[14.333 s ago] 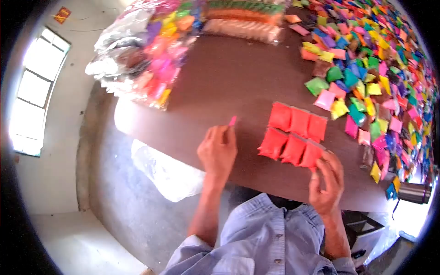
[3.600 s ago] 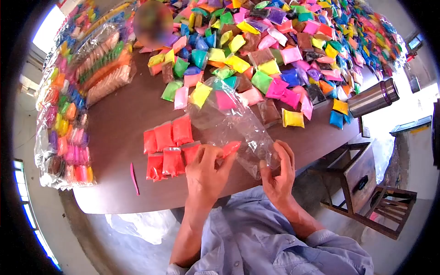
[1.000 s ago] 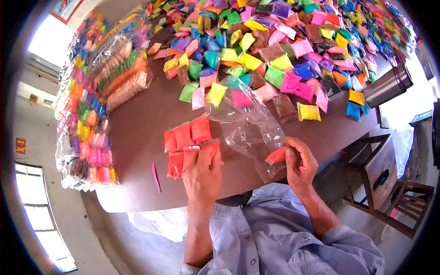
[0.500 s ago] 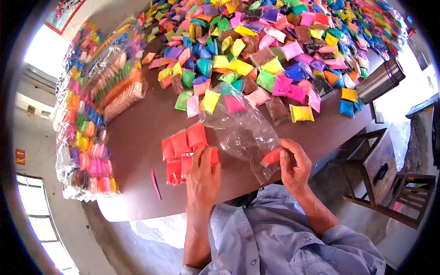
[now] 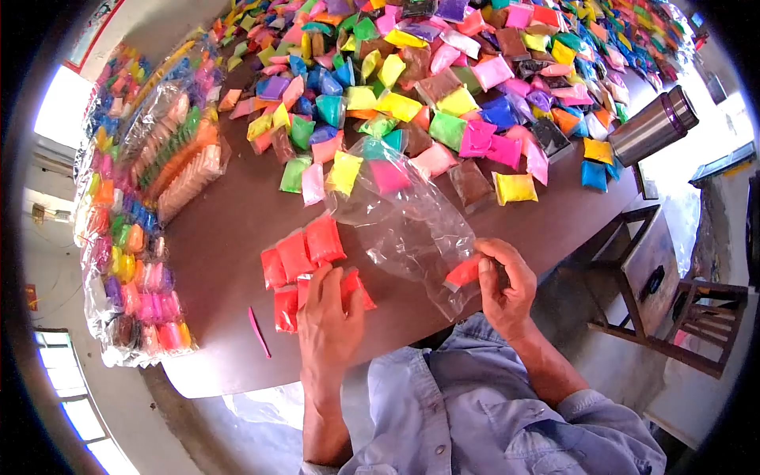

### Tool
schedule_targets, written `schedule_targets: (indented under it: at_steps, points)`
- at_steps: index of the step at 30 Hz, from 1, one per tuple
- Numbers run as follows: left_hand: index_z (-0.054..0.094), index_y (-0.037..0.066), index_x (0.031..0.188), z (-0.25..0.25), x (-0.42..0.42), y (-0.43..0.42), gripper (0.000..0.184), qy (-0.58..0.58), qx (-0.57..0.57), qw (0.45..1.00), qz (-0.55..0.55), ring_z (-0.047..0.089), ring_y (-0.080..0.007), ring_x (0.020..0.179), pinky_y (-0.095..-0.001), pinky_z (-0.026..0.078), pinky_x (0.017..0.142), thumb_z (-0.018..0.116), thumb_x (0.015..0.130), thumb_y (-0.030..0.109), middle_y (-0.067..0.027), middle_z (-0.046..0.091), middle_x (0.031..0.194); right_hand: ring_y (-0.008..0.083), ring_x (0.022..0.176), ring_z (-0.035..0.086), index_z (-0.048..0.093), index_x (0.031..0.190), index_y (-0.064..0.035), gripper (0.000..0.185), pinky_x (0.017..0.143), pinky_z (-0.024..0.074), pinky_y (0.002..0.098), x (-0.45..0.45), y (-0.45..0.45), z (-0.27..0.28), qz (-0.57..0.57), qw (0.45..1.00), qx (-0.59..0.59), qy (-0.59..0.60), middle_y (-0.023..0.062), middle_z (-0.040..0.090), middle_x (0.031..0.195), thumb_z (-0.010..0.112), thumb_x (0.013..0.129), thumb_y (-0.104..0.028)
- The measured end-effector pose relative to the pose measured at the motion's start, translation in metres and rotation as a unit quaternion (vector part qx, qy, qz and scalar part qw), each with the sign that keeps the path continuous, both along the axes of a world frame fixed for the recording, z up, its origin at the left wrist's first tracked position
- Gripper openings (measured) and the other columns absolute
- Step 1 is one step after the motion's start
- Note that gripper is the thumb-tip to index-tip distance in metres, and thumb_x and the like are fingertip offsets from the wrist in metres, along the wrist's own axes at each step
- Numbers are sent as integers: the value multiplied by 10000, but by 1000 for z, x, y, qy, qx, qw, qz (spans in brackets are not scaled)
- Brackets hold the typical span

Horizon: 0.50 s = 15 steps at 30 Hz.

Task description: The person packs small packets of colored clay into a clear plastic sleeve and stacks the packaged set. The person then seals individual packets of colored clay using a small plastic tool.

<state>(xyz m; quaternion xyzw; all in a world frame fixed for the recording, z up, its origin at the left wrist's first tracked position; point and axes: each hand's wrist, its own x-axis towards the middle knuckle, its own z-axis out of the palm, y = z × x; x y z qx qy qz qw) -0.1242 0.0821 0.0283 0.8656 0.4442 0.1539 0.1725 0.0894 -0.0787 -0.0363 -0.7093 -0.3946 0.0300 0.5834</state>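
since a moment ago, the left hand has slid a little leftward along the lower row of red packets, and the rightmost one of that row now shows beside its thumb. the fingers are bent down over the middle of the row; whether they pinch a packet, i cannot tell.

the right hand is pinching a single red packet between thumb and fingers, its free end pointing left and slightly down. this packet is at the lower end of a clear bag; whether it is inside the plastic is unclear. the bag stretches up the brown table to the loose coloured packets.

the upper row of red packets lies just beyond the left hand's fingertips. a thin pink tool lies to that hand's left, well apart from the single red packet.
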Motion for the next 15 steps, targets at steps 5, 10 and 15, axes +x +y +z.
schedule_targets:
  at_steps: [5,10,15]
  points:
    - [689,8,1267,10,3,1,372,-18,-46,999,-19,728,-334,885,-437,600,771,765,905,49,-163,700,1216,337,1058,738,721,1192,22,227,920,580,386,1,1,1,-1,1000,4,-10,179,759,1148,686,968,29]
    - [742,7,1075,31,5,1,276,-138,-91,986,7,636,-120,715,-286,534,629,848,821,-7,-90,711,1082,345,1068,742,729,1177,19,231,939,578,395,1,1,4,2,1000,10,3,186,763,1159,701,948,42]
    - [706,33,937,42,22,-1,215,-245,-156,956,44,614,-88,700,-256,500,615,882,818,-2,-51,694,980,355,1065,741,732,1169,15,242,935,581,397,1,2,1,-2,1000,9,-16,192,763,1152,709,931,55]
